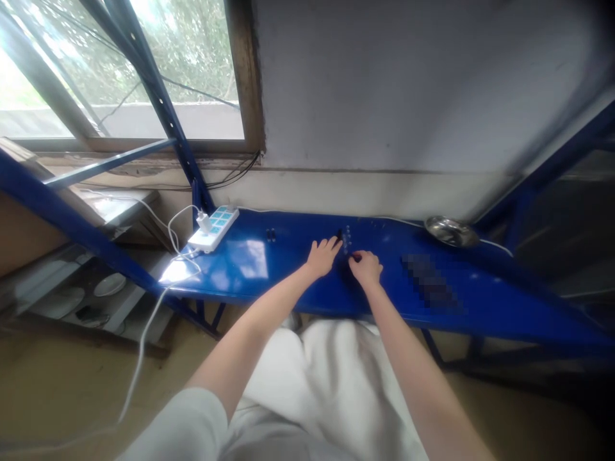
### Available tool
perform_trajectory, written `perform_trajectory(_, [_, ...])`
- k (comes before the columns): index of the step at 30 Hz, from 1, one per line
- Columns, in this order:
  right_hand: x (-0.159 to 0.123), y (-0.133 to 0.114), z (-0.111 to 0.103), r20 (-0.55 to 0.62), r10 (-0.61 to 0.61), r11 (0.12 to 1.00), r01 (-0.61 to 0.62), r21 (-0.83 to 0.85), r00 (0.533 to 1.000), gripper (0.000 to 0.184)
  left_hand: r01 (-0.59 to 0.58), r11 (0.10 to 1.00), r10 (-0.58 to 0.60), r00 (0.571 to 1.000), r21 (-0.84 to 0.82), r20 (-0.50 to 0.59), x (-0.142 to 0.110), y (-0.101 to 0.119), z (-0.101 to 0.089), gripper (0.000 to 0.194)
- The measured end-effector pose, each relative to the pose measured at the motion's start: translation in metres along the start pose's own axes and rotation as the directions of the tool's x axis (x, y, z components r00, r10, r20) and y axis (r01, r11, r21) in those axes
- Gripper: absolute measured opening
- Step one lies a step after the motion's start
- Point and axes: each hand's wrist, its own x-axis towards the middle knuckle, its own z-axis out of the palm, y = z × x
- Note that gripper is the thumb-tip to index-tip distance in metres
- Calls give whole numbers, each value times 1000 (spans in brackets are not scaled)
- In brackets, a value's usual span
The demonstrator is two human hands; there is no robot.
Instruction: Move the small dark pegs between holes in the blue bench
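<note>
My left hand (pixel 323 257) lies on the blue tabletop (pixel 298 282) with its fingers stretched forward and apart. Just past its fingertips is a small dark piece (pixel 339 233), too small to name. My right hand (pixel 368 267) is closed, thumb and fingers pinched at a small dark object (pixel 356 258) whose kind I cannot make out. Between and beyond the hands runs a short row of several small clear pieces (pixel 348 238). Farther left, two small dark cylinders (pixel 271 235) stand side by side.
A white power strip (pixel 214 229) with a plugged-in charger and white cable sits at the table's left end. A shiny metal bowl (pixel 451 232) rests at the back right. Nearer is a pixelated dark flat object (pixel 430 280). Blue metal posts (pixel 166 109) flank the table.
</note>
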Motion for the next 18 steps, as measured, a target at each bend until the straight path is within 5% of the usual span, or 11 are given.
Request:
perform_trajectory(10, [7,-1,15,-31,-38,996,35,-80,999,29,124,957,-144,988,-263,-59,7,-10,-6,25])
perform_trajectory(18, [9,-5,18,-33,-17,999,16,-42,999,28,204,643,-487,853,-738,-188,-22,-32,-4,11])
